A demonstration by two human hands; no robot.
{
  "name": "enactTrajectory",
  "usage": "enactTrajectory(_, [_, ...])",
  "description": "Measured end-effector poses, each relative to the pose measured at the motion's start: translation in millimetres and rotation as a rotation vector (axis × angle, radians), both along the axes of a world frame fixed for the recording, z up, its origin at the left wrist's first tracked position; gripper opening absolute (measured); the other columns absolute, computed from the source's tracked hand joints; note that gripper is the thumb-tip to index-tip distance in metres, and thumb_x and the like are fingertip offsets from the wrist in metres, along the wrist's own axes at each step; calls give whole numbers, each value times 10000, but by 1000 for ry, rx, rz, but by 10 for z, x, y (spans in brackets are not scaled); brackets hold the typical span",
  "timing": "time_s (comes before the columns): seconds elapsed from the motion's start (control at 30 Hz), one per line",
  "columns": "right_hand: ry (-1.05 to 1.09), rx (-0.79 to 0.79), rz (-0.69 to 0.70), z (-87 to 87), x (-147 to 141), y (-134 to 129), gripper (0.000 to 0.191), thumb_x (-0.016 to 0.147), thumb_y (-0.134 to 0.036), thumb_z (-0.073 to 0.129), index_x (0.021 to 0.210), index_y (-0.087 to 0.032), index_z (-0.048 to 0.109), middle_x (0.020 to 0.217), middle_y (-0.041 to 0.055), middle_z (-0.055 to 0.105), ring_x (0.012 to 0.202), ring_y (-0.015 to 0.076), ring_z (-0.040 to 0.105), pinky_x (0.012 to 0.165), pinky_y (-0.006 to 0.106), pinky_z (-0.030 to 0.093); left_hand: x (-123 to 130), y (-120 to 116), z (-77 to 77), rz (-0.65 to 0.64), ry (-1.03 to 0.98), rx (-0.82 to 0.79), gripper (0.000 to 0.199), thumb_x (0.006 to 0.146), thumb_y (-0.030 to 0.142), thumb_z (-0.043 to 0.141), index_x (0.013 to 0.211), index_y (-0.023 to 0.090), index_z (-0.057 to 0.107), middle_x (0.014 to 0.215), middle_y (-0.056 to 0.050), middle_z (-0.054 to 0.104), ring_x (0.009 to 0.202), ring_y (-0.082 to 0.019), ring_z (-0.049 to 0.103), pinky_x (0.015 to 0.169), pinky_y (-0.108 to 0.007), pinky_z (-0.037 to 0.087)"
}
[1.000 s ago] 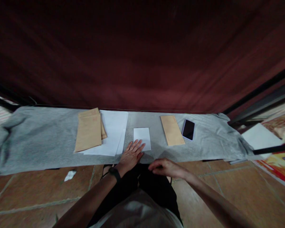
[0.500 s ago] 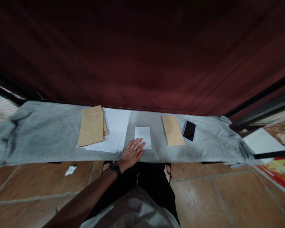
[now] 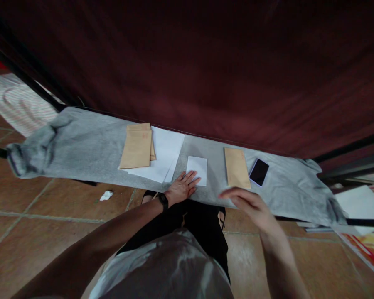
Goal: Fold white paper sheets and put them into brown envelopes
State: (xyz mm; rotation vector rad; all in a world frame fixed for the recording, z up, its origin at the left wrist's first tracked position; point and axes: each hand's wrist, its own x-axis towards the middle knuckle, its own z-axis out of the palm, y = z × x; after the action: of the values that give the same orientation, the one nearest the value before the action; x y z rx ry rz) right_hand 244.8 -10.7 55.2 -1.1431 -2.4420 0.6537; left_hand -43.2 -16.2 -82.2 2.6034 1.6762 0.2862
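My left hand (image 3: 181,187) lies flat with its fingers spread, resting on the lower left part of a folded piece of white paper (image 3: 200,167) on the grey cloth. A dark band circles that wrist. My right hand (image 3: 247,204), a little blurred, hovers over the cloth's near edge with its fingers stretched to the left and nothing visible in them. Just beyond it lies a single brown envelope (image 3: 237,166). Left of the folded paper, white sheets (image 3: 163,150) lie partly under a small pile of brown envelopes (image 3: 136,148).
A phone (image 3: 259,172) with a dark screen lies right of the single envelope. The narrow bench is covered by grey cloth (image 3: 87,145), with a dark red curtain (image 3: 187,74) behind it. A crumpled white scrap (image 3: 106,195) lies on the tiled floor.
My right hand has come into view from the lower right. My left hand stays on the folded paper. The whole view has tilted and shifted with my head.
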Motion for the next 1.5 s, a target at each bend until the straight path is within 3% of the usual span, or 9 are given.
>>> enactTrajectory(0.17, [48, -78, -14, -751, -966, 612, 476, 1037, -373, 314, 1325, -166, 632, 1381, 113, 630, 1286, 214, 588, 1112, 387, 473, 5, 3, 5, -14, 21, 20, 487, 1033, 364, 407, 1494, 212, 441, 1602, -123, 374, 1500, -266, 307, 1231, -502, 192])
enactTrajectory(0.27, [-64, 3, 54, -1165, -1184, 678, 476, 1049, -331, 303, 1417, -162, 553, 1506, 102, 517, 1414, 202, 457, 1195, 424, 361, 4, -1, 30, -22, 37, 8, 457, 1028, 361, 414, 1410, 138, 526, 1563, -172, 422, 1501, -265, 304, 1233, -500, 188])
enactTrajectory(0.37, [-183, 80, 74, -1350, -1186, 746, 484, 1062, -330, 286, 1489, -197, 472, 1591, 85, 394, 1484, 213, 346, 1225, 475, 283, -11, -8, 50, -24, 28, -10, 451, 1026, 377, 419, 1408, 167, 535, 1555, -158, 438, 1510, -260, 284, 1236, -499, 183])
enactTrajectory(0.6, [-283, 149, 48, -1391, -1138, 1145, 502, 1063, -358, 322, 1548, -238, 371, 1635, 64, 294, 1517, 249, 268, 1238, 517, 211, -73, -13, 49, -81, -47, -43, 494, 1016, 408, 456, 1508, 371, 418, 1654, -41, 273, 1530, -254, 231, 1248, -504, 134])
enactTrajectory(0.77, [-311, 169, -13, -1313, -1284, 1254, 527, 1068, -373, 333, 1547, -153, 362, 1628, 112, 306, 1512, 274, 274, 1248, 528, 158, -88, 12, 21, -97, -41, -12, 489, 1024, 421, 430, 1511, 388, 408, 1635, -44, 323, 1512, -253, 280, 1247, -503, 112])
enactTrajectory(0.93, [-300, 153, 197, -1308, -1516, 1195, 474, 1075, -380, 316, 1520, -252, 417, 1630, 29, 318, 1502, 217, 305, 1244, 472, 224, -106, 45, -22, -106, -21, 0, 460, 1016, 455, 438, 1468, 378, 484, 1560, -63, 447, 1471, -272, 353, 1240, -519, 118])
enactTrajectory(1.03, [-321, 158, 221, -1341, -1571, 1207, 457, 1072, -371, 329, 1511, -290, 429, 1635, 4, 307, 1504, 220, 301, 1240, 474, 236, -120, 52, -33, -113, -24, -2, 453, 1007, 480, 452, 1447, 391, 510, 1541, -51, 474, 1461, -276, 367, 1242, -511, 108])
enactTrajectory(1.33, [-370, 169, 37, -1270, -1523, 1467, 502, 1069, -401, 334, 1541, -237, 379, 1642, 49, 280, 1507, 247, 293, 1248, 494, 201, -122, 56, -9, -129, -27, 13, 514, 1008, 511, 436, 1510, 407, 405, 1645, -44, 298, 1519, -267, 256, 1242, -508, 109])
enactTrajectory(1.5, [-285, 216, -97, -1308, -1374, 1209, 544, 1075, -376, 314, 1561, -132, 315, 1629, 116, 298, 1509, 263, 283, 1250, 498, 181, -118, 51, -8, -123, -21, -17, 495, 1011, 503, 433, 1494, 394, 437, 1643, -57, 301, 1517, -272, 266, 1238, -523, 135])
